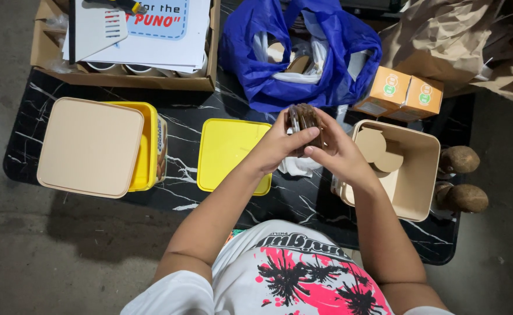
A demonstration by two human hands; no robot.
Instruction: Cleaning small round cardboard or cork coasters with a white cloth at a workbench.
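Above the black marble-patterned table (pixel 180 195): both hands meet over its middle.
Left hand (pixel 282 143): clenched around a stack of brown round discs (pixel 303 118), thumb across the front.
Right hand (pixel 339 153): grasping the same stack from the other side.
Stack: held upright between the palms, possibly in clear wrap.
Right of hands: open beige square plastic tub (pixel 411 181) with two cardboard circles inside.
Left of hands: flat yellow square lid (pixel 230 153).
Behind: crumpled blue plastic bag (pixel 326 52).
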